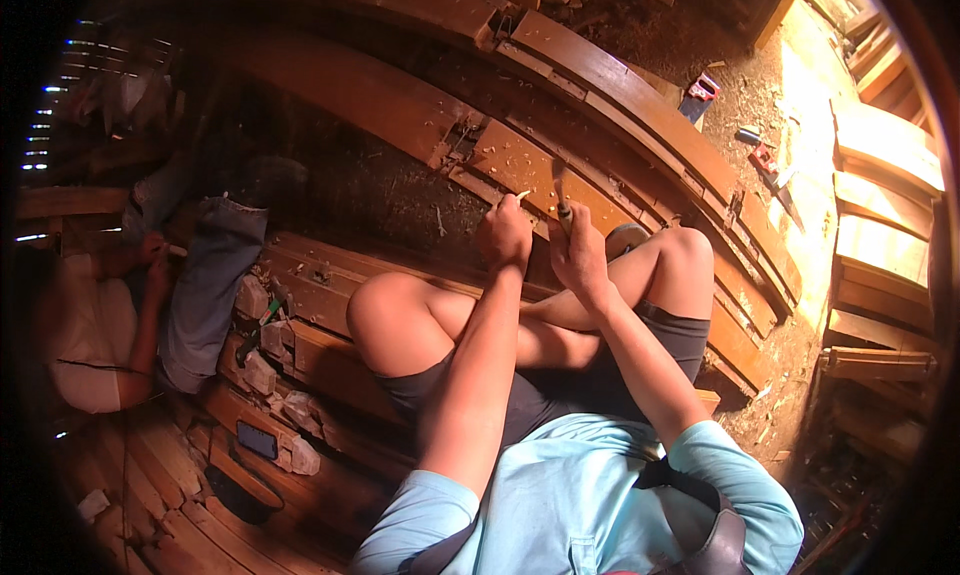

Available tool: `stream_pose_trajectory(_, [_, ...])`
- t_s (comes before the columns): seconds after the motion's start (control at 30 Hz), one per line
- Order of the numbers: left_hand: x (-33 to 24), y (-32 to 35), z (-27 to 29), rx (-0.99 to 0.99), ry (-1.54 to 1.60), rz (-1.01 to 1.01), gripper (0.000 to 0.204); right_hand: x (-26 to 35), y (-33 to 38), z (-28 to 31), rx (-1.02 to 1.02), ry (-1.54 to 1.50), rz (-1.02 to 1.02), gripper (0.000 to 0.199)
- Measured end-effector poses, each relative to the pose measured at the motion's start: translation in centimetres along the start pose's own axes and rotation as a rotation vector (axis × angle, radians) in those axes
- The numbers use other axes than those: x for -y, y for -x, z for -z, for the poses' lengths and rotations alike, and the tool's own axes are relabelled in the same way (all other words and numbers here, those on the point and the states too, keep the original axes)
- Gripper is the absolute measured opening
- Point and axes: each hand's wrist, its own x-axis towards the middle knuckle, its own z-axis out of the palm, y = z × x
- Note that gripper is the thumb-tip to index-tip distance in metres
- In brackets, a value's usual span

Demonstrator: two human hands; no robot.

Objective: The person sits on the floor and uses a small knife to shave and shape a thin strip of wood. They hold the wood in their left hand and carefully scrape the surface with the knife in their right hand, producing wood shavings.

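My left hand (504,235) is closed around a small pale stick of wood (522,194), whose tip pokes out past the fingers. Close beside it, my right hand (580,253) grips the handle of a knife (560,183), its dark blade pointing away from me. The blade and the stick are apart. Both hands are above my crossed legs, in front of a long reddish-brown wooden beam (530,165) with pale shavings scattered over it.
More long beams with cut notches (600,65) run beyond. A red-and-dark box (699,97) and a red tool (765,163) lie on the ground at far right. Stacked timber (885,245) stands right. Another person (110,325) sits at left, near a phone (257,440).
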Motion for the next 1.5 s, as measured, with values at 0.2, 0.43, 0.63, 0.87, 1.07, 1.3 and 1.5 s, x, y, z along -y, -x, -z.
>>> stream_pose_trajectory(0.2, [0.0, 0.0, 0.0, -0.007, -0.023, -0.002, 0.020, -3.3, 0.1, -0.6, 0.493, 0.475, -0.374, 0.023])
stream_pose_trajectory(0.43, [-0.8, 0.4, 2.0, -0.102, 0.165, 0.068, 0.014, -4.4, 0.8, -1.5, 0.641, 0.281, -0.461, 0.040])
stream_pose_trajectory(0.63, [-0.5, 2.2, 6.3, -0.359, 0.397, 0.163, 0.018, -5.4, 2.2, -2.2, 0.542, 0.410, -0.204, 0.026])
stream_pose_trajectory(0.87, [-0.1, 2.5, 4.3, -0.366, 0.496, 0.140, 0.021, -7.9, 2.2, -0.5, 0.369, 0.272, -0.143, 0.024])
stream_pose_trajectory(1.07, [3.0, 4.3, 3.2, 0.373, 0.789, 0.409, 0.023, -3.6, 2.6, 0.2, 0.302, -0.542, -0.539, 0.012])
stream_pose_trajectory(1.3, [2.7, 4.3, 1.6, 0.461, 0.784, 0.360, 0.022, -6.7, 3.5, -0.9, 0.450, -0.568, -0.519, 0.013])
stream_pose_trajectory(1.5, [0.3, 4.2, 2.0, 0.315, 0.503, 0.220, 0.038, -4.2, 2.7, 0.4, 0.385, -0.438, -0.518, 0.010])
